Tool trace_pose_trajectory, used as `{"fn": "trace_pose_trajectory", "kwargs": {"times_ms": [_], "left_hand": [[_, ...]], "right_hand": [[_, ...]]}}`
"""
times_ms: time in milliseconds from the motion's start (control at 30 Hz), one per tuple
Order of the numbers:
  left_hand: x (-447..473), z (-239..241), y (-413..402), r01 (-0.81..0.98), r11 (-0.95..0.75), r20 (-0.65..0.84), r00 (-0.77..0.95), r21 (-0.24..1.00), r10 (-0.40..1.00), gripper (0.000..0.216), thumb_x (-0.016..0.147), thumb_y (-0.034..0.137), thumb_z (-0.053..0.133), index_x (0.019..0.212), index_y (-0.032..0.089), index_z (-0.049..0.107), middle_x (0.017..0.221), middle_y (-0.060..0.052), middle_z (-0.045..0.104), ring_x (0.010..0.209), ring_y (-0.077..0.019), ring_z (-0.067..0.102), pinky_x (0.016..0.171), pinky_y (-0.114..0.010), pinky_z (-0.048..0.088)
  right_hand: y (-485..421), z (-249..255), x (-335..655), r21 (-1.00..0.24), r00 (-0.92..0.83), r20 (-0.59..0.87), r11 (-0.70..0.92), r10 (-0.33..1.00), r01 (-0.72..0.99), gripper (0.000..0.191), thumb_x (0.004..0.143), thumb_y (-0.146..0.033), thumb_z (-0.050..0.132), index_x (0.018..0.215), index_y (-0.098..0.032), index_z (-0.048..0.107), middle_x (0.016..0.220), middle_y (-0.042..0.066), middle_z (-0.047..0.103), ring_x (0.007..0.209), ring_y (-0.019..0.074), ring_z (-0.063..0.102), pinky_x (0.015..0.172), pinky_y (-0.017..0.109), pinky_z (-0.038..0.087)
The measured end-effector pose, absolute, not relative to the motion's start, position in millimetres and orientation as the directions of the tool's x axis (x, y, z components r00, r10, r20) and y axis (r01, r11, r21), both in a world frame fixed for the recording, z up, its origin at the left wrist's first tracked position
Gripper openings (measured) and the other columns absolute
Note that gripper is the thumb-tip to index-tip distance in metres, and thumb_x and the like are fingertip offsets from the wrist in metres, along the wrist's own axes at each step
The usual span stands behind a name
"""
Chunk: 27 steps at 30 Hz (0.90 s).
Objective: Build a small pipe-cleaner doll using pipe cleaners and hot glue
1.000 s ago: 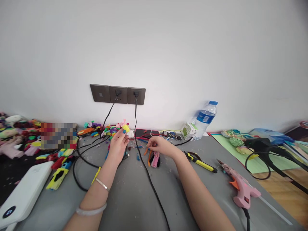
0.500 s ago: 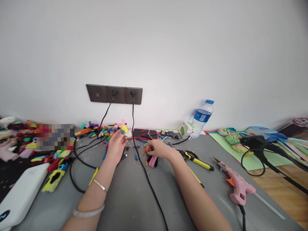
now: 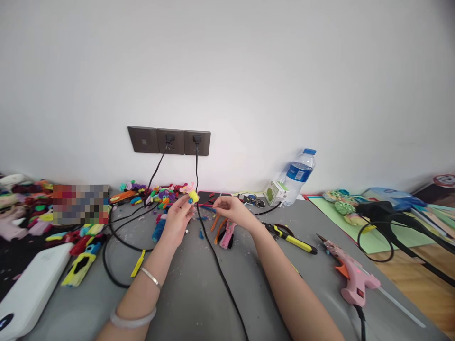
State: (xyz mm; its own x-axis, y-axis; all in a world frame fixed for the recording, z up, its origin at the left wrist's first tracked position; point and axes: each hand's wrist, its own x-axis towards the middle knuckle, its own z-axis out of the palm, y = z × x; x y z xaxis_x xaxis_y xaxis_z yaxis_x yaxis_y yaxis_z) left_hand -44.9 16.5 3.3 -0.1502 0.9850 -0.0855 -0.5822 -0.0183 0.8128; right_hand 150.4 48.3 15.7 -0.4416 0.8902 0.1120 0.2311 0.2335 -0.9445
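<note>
My left hand (image 3: 178,220) is raised over the grey table (image 3: 199,303) and pinches a small yellow and pink fuzzy piece (image 3: 192,194) between thumb and fingertips. My right hand (image 3: 230,210) is close beside it, fingers curled in a pinch toward the piece; what it holds is too small to make out. Below the right hand lie orange, pink and black pipe-cleaner pieces (image 3: 224,231). A black cable (image 3: 213,251) runs from the wall socket (image 3: 196,142) down between my two forearms.
A pile of colourful fuzzy pieces (image 3: 159,194) lies near the wall. Yellow-handled pliers (image 3: 291,236), small snips and a pink glue gun (image 3: 351,277) lie at the right. A water bottle (image 3: 298,175) stands by the wall. A white device (image 3: 33,286) sits front left.
My right hand has lifted off the pipe-cleaner pieces and moved toward the left hand. The left hand has shifted a little right with the yellow piece.
</note>
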Motion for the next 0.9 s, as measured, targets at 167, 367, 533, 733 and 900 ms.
{"fn": "trace_pose_trajectory", "kwargs": {"times_ms": [167, 367, 533, 733, 900], "left_hand": [[-38, 4, 12, -0.496, 0.026, -0.064, -0.061, 0.868, 0.996, 0.041, 0.059, 0.034, 0.085, 0.095, 0.020, 0.075, 0.082, -0.002, 0.067, 0.065, -0.0086, 0.055, 0.063, -0.023, 0.044], [-37, 1, 11, -0.464, 0.041, -0.051, -0.010, 0.885, 0.999, 0.038, 0.062, 0.033, 0.084, 0.097, 0.020, 0.076, 0.082, -0.003, 0.067, 0.067, -0.0105, 0.057, 0.064, -0.023, 0.046], [-37, 1, 10, -0.459, 0.036, -0.030, 0.020, 0.888, 0.999, 0.037, 0.064, 0.033, 0.083, 0.097, 0.019, 0.076, 0.087, -0.005, 0.069, 0.067, -0.0111, 0.057, 0.064, -0.024, 0.046], [-36, 3, 9, -0.431, 0.051, -0.046, 0.021, 0.901, 0.999, 0.035, 0.064, 0.033, 0.083, 0.095, 0.020, 0.077, 0.087, -0.006, 0.069, 0.068, -0.0125, 0.058, 0.065, -0.025, 0.046], [-35, 4, 9, -0.427, 0.052, -0.045, 0.025, 0.903, 0.999, 0.037, 0.063, 0.035, 0.084, 0.095, 0.019, 0.077, 0.089, -0.006, 0.070, 0.068, -0.0121, 0.058, 0.064, -0.023, 0.045]], "right_hand": [[49, 20, 148, -0.986, -0.283, 0.163, 0.163, 0.945, -0.025, 0.019, 0.071, -0.033, 0.071, 0.079, -0.018, 0.062, 0.076, 0.002, 0.066, 0.069, 0.0140, 0.060, 0.069, 0.028, 0.047], [45, 21, 131, -0.952, -0.184, 0.297, 0.275, 0.937, -0.134, 0.026, 0.071, -0.043, 0.073, 0.078, -0.019, 0.063, 0.073, 0.001, 0.064, 0.069, 0.0149, 0.057, 0.069, 0.028, 0.047], [39, 21, 121, -0.930, -0.176, 0.355, 0.328, 0.918, -0.167, 0.027, 0.074, -0.046, 0.070, 0.081, -0.020, 0.064, 0.078, 0.002, 0.065, 0.076, 0.0171, 0.059, 0.076, 0.031, 0.049], [34, 23, 118, -0.930, -0.213, 0.344, 0.299, 0.915, -0.215, 0.024, 0.076, -0.042, 0.070, 0.081, -0.019, 0.064, 0.083, 0.002, 0.065, 0.081, 0.0175, 0.060, 0.080, 0.031, 0.049], [33, 22, 116, -0.920, -0.214, 0.352, 0.295, 0.911, -0.257, 0.020, 0.077, -0.038, 0.071, 0.080, -0.019, 0.065, 0.082, 0.002, 0.064, 0.080, 0.0166, 0.060, 0.080, 0.031, 0.048]]}}
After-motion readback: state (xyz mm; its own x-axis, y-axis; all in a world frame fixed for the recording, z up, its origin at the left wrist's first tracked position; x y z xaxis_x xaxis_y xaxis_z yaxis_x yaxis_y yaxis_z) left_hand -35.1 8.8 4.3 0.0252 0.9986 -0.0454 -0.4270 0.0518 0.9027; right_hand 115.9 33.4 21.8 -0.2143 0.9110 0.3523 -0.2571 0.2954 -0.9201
